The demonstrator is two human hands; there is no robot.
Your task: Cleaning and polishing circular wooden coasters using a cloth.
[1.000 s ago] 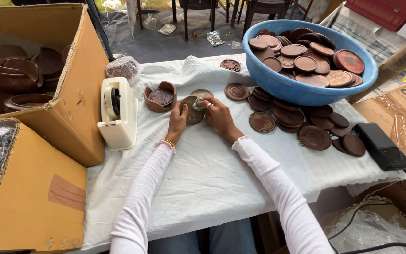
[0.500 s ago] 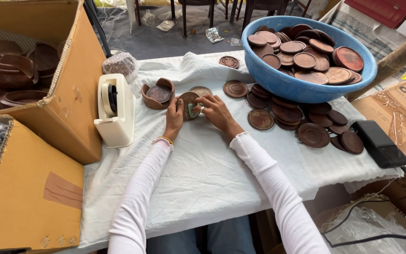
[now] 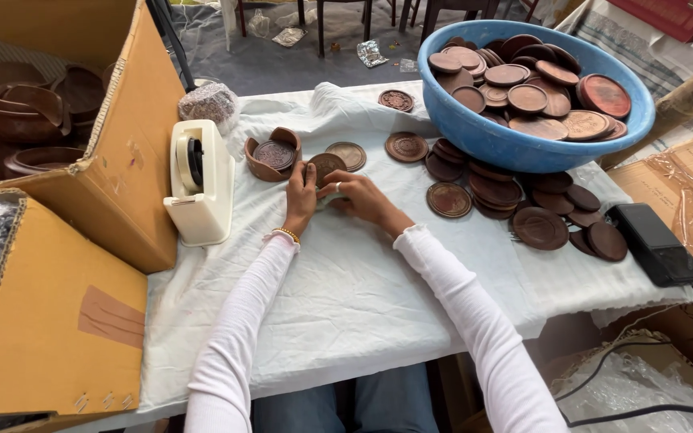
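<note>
While both hands stay together at the middle of the counter [image 3: 346, 297], little changes from a second ago: same spot, same pose, only the fingers shift slightly around the piece.

Head view: left hand [image 3: 301, 192] grips a dark brown wooden disc [image 3: 324, 166] from its left edge, fingers curled on it. Right hand [image 3: 356, 196] rests just right of it, fingertips pressed near the disc's lower edge over something small and pale; cannot tell if that grip is closed on anything, since the fingers hide it. Disc sits on the white cloth, touching both hands, tilted a little toward the person. So the handling of this one disc continues; nothing has been set down or picked up.

Around it: brown holder [image 3: 273, 154] with a carved disc inside, just far-left of the hands. A lighter flat disc [image 3: 348, 155] lies just beyond the held one. White tape dispenser [image 3: 199, 183] stands to the left, near a cardboard box [image 3: 114, 160] holding brown bowls. Blue basin [image 3: 523, 120] full of discs sits far right, with loose discs [image 3: 515, 200] piled in front of it. Black device [image 3: 655, 243] lies at the right edge.
</note>
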